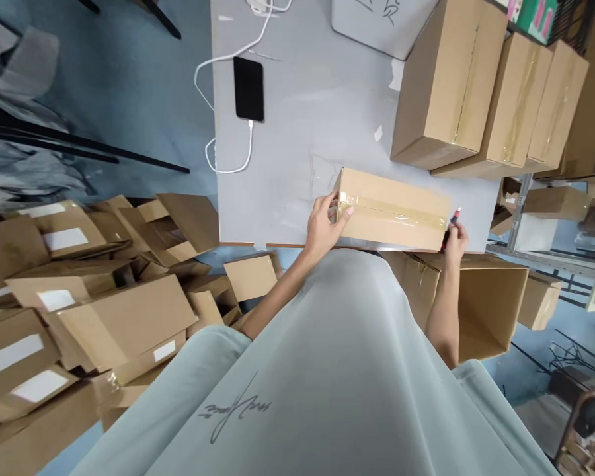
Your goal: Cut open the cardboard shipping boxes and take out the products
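Observation:
A long taped cardboard box point(394, 198) lies near the front edge of the grey table point(297, 99). My left hand point(324, 225) grips its left end, thumb on the top face and fingers at the end face. At the box's right end, my right hand point(456, 241) is closed around a slim red-and-black tool point(455, 217) with a pale tip. The tool points away from me; its exact kind is too small to make out. Clear tape point(401, 213) runs along the top of the box.
Taller taped cartons point(451, 86) stand at the table's back right, beside a pale grey case point(381, 23). A black phone point(249, 89) lies on a white cable point(228, 170) at left. Opened cartons point(129, 317) pile up on the left, and an open carton point(490, 304) sits below the right edge.

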The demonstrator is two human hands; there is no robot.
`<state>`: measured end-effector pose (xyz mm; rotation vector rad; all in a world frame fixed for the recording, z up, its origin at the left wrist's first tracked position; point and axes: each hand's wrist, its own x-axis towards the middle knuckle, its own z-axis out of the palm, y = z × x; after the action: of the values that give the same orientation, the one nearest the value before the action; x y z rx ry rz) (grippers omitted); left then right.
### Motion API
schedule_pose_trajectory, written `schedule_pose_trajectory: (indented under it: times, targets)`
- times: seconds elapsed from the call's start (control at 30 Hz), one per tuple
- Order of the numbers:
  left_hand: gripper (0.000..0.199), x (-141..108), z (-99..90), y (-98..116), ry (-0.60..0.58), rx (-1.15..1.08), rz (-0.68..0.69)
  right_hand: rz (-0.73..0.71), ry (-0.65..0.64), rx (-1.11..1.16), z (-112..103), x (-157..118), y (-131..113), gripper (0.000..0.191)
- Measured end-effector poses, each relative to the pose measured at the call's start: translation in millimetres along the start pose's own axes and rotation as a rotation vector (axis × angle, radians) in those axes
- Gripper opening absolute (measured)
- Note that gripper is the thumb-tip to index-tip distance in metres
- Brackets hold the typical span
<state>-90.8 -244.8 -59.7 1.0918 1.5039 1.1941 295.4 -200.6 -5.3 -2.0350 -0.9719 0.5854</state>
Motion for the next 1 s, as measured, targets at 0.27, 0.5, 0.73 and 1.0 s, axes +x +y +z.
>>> schedule_pose_trajectory:
  times: [0.27,0.5,0.73,1.0]
  targets:
    - [0.089,-8.8,-3.0,-0.7,-0.014,0.064,-0.011,-0.743,-0.347,-0.436,-0.2,-51.7,-104.0,0.054]
    - [0.102,2.3,-20.6,-9.7,-0.174,0.12,0.208,-1.272,-0.722,-0.945,60.5,-88.6,-155.7,0.055]
    - [0.096,16.9,-28.9,-17.5,-0.295,0.049,0.258,-1.429,-0.809,-1.112,69.7,-87.4,-175.4,0.05]
    - [0.093,21.5,-26.4,-20.9,-0.323,0.02,0.25,-1.437,-0.859,-1.187,66.2,-94.5,-190.8,0.054]
